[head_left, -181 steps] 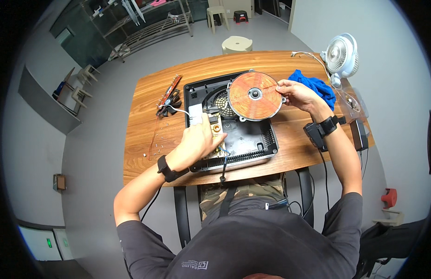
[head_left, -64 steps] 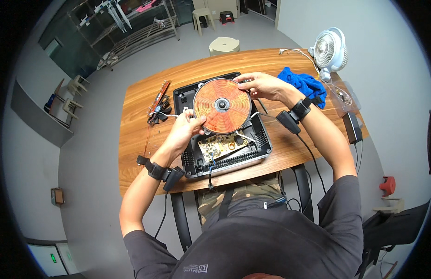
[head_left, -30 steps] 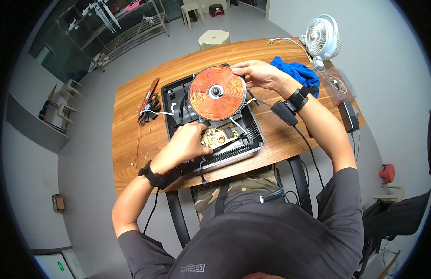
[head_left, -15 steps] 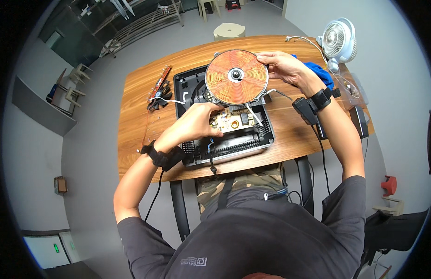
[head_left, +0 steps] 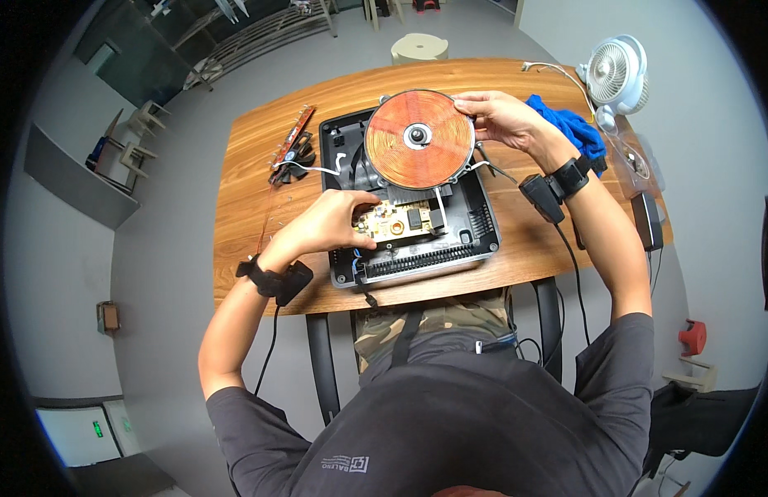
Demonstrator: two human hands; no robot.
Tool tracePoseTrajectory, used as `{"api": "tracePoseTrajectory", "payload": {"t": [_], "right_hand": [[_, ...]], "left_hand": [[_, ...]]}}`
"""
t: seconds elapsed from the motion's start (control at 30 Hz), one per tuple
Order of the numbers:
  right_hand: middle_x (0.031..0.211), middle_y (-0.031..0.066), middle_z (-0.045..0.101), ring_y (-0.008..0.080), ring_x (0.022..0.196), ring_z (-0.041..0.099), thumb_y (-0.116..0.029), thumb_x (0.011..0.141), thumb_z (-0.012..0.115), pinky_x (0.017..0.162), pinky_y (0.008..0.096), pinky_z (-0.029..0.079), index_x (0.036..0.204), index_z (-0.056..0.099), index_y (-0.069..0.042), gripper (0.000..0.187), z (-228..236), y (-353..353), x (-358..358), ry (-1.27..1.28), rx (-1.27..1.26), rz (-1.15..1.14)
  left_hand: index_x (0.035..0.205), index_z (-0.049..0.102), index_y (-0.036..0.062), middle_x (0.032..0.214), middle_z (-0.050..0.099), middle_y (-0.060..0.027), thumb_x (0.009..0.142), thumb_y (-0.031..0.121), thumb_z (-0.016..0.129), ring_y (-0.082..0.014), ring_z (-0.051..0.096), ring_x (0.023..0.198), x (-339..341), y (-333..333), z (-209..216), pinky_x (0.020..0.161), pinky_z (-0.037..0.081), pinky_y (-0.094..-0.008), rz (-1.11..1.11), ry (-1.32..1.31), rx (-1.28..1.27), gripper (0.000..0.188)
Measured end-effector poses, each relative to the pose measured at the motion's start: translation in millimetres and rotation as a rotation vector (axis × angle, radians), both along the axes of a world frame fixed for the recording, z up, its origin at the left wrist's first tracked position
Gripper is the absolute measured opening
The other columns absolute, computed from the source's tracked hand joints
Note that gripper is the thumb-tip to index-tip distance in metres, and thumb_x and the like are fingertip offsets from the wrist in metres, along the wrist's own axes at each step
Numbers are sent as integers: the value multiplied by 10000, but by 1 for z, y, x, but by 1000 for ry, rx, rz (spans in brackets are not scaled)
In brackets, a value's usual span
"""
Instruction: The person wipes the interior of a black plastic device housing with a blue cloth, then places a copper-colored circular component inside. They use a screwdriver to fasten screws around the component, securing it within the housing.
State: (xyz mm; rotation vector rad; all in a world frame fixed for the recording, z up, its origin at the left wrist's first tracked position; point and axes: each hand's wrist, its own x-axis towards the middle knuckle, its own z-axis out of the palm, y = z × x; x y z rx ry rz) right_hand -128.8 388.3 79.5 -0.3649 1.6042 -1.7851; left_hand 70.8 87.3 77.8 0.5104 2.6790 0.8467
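A round copper induction coil point(head_left: 438, 157) is tilted up above an open black cooker housing point(head_left: 417, 269). My right hand point(head_left: 504, 120) grips its right rim, thumb on the face and fingers behind. Below the coil, my left hand point(head_left: 338, 219) is closed on the left end of a tan circuit board point(head_left: 396, 222), thumb at the near edge and fingers at the far edge. The board carries a small ring-shaped coil and dark blocks, with a grey heat sink partly hidden behind it. A white wire point(head_left: 439, 203) runs down from the coil toward the board.
Left of the housing lie a narrow red circuit strip point(head_left: 297, 128) and a black fan point(head_left: 294, 161). At the right are a blue cloth point(head_left: 566, 124), a white desk fan point(head_left: 616, 74) and a black box point(head_left: 646, 219). A short cable point(head_left: 369, 298) hangs over the table's front edge.
My left hand and the circuit board have moved to the left relative to the coil. The coil stays tilted up in my right hand. The whole view has shifted slightly.
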Motion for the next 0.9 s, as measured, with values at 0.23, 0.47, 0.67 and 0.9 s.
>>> {"api": "tracePoseTrajectory", "payload": {"t": [0.23, 0.47, 0.67, 0.9], "right_hand": [[1061, 1, 703, 95, 904, 677, -199, 1015, 644, 795, 274, 576, 1257, 645, -61, 278, -7, -4, 2, -9, 61, -14], [936, -60, 648, 24, 692, 517, -184, 1007, 657, 650, 211, 497, 1265, 646, -68, 283, -14, -6, 1, 0, 93, -52], [935, -64, 645, 12, 688, 506, -186, 1012, 648, 611, 195, 477, 1292, 629, -66, 305, -9, -12, 7, 25, 125, -21], [959, -41, 662, 24, 707, 538, -193, 1020, 638, 628, 209, 512, 1282, 631, -68, 291, -15, -13, 2, 24, 152, -20]], "left_hand": [[1278, 624, -70, 1232, 680, -243, 641, 212, 934, -341, 674, 1146, -2, 5, -24, 1011, 528, -387, -28, 153, 23, 762], [1242, 625, -82, 1201, 672, -267, 639, 205, 930, -384, 658, 1136, 3, 6, -35, 1009, 519, -409, -9, 212, 57, 734], [1244, 607, -38, 1201, 640, -218, 662, 219, 921, -380, 609, 1159, 5, 2, -48, 1028, 486, -421, -16, 267, 37, 710], [1245, 600, -22, 1200, 626, -192, 694, 233, 902, -365, 587, 1170, 4, 4, -45, 1040, 468, -430, -56, 247, 39, 678]]}}
